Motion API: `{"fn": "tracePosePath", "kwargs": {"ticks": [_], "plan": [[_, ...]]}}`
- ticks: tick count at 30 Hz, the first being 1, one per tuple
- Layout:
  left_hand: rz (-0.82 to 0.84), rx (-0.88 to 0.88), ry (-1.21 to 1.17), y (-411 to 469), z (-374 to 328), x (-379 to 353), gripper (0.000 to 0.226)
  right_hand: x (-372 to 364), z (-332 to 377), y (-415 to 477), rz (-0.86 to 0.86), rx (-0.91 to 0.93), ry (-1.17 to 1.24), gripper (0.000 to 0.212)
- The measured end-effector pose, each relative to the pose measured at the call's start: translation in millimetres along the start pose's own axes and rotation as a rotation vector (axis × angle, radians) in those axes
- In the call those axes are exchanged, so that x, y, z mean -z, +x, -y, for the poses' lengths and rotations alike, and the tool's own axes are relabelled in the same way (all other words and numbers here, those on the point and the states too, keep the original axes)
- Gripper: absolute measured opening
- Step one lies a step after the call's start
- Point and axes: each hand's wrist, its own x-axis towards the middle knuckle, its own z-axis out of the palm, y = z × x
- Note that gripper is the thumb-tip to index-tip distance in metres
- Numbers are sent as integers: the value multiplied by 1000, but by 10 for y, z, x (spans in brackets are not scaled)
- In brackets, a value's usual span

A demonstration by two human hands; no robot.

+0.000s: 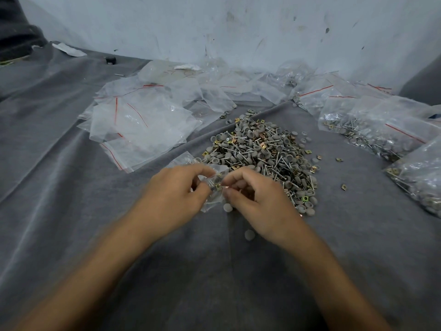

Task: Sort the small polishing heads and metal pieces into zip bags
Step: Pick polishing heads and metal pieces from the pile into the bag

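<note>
A small zip bag (211, 203) is pinched by the curled fingers of the left hand (176, 194) and right hand (260, 204), just in front of the pile of polishing heads and metal pieces (260, 151).

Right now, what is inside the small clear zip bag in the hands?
Inside the small clear zip bag, a yellow square metal piece and a thin metal pin show. Fingers of the left hand and right hand cover the rest.
</note>
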Motion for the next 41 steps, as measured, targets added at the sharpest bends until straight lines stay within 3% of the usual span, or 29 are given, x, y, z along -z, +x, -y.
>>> {"fn": "tracePosePath", "kwargs": {"ticks": [4,8,18,24,27,33,41], "plan": [[-11,10,-10,6,27,24,33,332,-128,-40,-45,-29,-109,13],[-9,3,-2,17,33,27,33,531,-235,-94,73,-153,-356,21],[-22,7,-13,20,48,15,32,561,-213,-130,264,-168,-534,11],[-10,-4,-4,14,46,18,33,538,-211,-135,283,-170,-481,14],[-11,-6,-2,17,54,18,33,484,-181,-133,190,-177,-257,16],[9,-18,9,23,57,14,33,204,-43,-58,50,-5,41,11],[43,-45,26,24,71,21,32,48,-20,-28,13,-22,58,8]]}}
